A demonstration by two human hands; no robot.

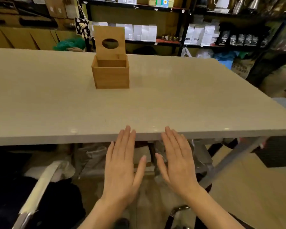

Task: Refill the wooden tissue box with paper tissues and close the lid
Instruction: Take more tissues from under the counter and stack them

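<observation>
Flat empty hands [149,169] before table [172,103]

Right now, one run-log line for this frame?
phase: pre-refill | box: on table, lid up, looks empty | tissues: none in view | left hand: open, flat | right hand: open, flat | both at near edge

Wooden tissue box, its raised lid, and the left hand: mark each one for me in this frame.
wooden tissue box [111,78]: head view, on its front wall.
lid [109,33]: head view, on the upright panel above the oval hole.
left hand [122,167]: head view, on the back of the flat, empty hand.
</observation>
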